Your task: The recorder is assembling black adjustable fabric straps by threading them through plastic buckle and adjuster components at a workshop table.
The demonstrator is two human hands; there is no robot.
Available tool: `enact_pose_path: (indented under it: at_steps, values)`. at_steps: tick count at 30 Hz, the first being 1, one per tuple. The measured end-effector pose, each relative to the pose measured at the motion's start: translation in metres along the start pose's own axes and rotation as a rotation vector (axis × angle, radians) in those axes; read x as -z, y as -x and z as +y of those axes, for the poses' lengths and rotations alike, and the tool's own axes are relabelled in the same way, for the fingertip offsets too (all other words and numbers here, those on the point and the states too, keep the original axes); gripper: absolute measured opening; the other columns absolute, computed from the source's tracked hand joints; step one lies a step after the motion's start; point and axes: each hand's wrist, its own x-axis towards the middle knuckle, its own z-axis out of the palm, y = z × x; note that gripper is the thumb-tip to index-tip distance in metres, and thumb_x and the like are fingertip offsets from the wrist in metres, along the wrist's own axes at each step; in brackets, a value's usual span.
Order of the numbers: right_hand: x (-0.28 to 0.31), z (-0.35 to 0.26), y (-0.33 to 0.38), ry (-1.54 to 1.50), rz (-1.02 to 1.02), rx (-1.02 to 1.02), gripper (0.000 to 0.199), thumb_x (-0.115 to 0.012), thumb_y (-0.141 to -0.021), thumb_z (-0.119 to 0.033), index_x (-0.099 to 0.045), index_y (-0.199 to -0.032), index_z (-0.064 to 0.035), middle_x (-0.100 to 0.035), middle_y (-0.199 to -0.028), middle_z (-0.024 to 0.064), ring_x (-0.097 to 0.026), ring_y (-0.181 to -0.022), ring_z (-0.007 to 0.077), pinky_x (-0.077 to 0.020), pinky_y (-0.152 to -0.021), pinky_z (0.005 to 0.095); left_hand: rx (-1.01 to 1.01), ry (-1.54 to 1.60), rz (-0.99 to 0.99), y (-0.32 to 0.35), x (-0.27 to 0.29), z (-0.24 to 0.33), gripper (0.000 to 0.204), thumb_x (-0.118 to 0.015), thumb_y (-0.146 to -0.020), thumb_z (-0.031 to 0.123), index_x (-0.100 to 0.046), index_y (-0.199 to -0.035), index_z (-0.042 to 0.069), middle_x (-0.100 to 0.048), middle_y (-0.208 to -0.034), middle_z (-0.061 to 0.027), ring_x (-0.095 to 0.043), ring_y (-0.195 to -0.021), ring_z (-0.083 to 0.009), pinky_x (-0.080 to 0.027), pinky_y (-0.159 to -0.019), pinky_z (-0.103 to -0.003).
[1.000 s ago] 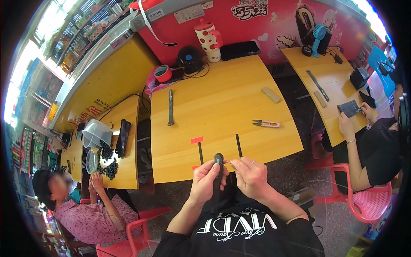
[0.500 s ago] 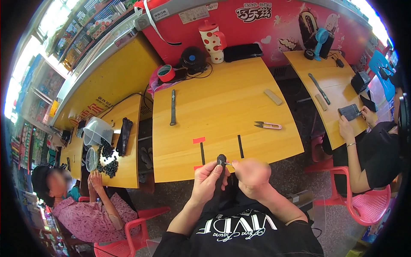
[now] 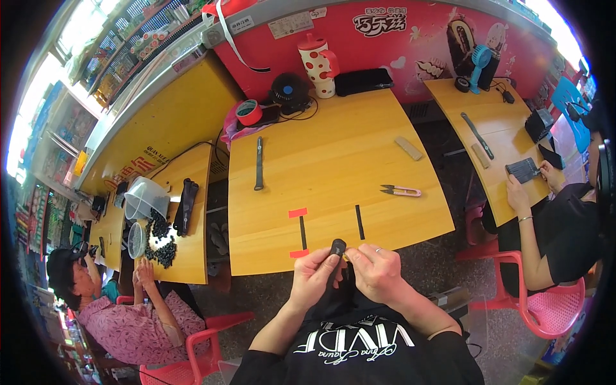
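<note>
My left hand (image 3: 314,277) is closed round a black strap (image 3: 338,247), its rounded end pointing up between thumb and fingers. Close beside that end, my right hand (image 3: 377,272) pinches something small; a yellow bit shows at the fingertips, but the rest is hidden. Both hands are over the table's near edge, above my lap. Ahead of them on the table lie a black strip (image 3: 303,232) with red tape at its ends and a second black strip (image 3: 359,222). Farther off are pink-handled thread snips (image 3: 401,190), a beige block (image 3: 408,148) and another black strap (image 3: 258,163).
The wooden table (image 3: 333,154) bears a spotted tumbler (image 3: 317,67), a black fan-like device (image 3: 290,91) and a roll of red tape (image 3: 249,113) at the back. At left, a person sits by a heap of black pieces (image 3: 160,247); at right, another person handles a black piece (image 3: 523,169).
My right hand has moved in closer to the strap's end, and the thin metal tip seen before is hidden now. The strap's end has shifted slightly right and down.
</note>
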Motion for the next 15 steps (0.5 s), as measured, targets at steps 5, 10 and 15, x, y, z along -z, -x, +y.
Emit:
enact_pose_path:
  at_steps: [5,10,15]
  values:
    - [0.01,0.003,-0.003,-0.784,-0.197,-0.549,0.012,-0.07,-0.083,-0.011,-0.063,-0.083,-0.0009,-0.058,-0.062,0.0041,-0.054,-0.057,0.0087,-0.0414,-0.049,0.0262,-0.313,-0.506,0.054,-0.003,-0.002,0.002,0.018,-0.057,-0.092,0.003,-0.064,-0.108,-0.001,-0.058,-0.074,-0.0036,-0.055,-0.059,-0.0091,-0.046,-0.052,-0.021]
    - [-0.002,0.01,-0.006,-0.863,-0.075,-0.535,0.024,-0.068,-0.087,-0.013,-0.058,-0.069,0.0001,-0.058,-0.06,0.0056,-0.05,-0.053,0.0083,-0.0386,-0.049,0.0271,-0.1,-0.252,-0.03,0.0,-0.001,0.0,0.018,-0.055,-0.093,0.005,-0.064,-0.108,-0.001,-0.06,-0.079,-0.0041,-0.058,-0.066,-0.0118,-0.05,-0.058,-0.025]
    - [-0.014,0.018,-0.002,-0.628,0.047,-0.323,0.025,-0.07,-0.082,-0.01,-0.054,-0.065,-0.0015,-0.05,-0.055,0.0081,-0.048,-0.048,0.0183,-0.0377,-0.045,0.0289,0.239,0.366,-0.164,-0.011,0.007,0.0,0.027,-0.051,-0.098,0.019,-0.062,-0.11,-0.002,-0.064,-0.086,-0.0086,-0.061,-0.069,-0.0164,-0.051,-0.062,-0.029]
